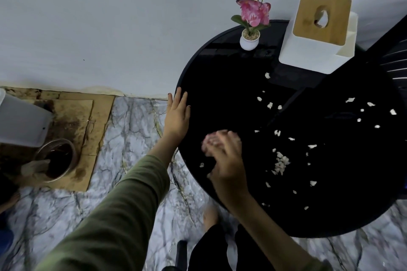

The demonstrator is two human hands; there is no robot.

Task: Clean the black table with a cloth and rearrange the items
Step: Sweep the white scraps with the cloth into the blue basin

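A: Black table (220, 99): round, glossy, set against the wall, littered with white scraps (280, 164).
B: Hands?
A: Left hand (177, 112) is laid flat and open at the rim. Right hand (222, 156) is blurred; grip cannot be told.
B: Items?
A: Potted pink flower (251, 26) and wood-lidded tissue box (319, 31) are seen at the far edge.

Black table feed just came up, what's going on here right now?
A person is clearing the round black table. The left hand lies flat on the table's left edge, fingers spread, holding nothing. The right hand is over the tabletop, blurred; whether it grips anything is unclear. White scraps lie scattered over the right half, one small pile among them. A potted pink flower and a white tissue box stand at the far edge. No cloth is visible.
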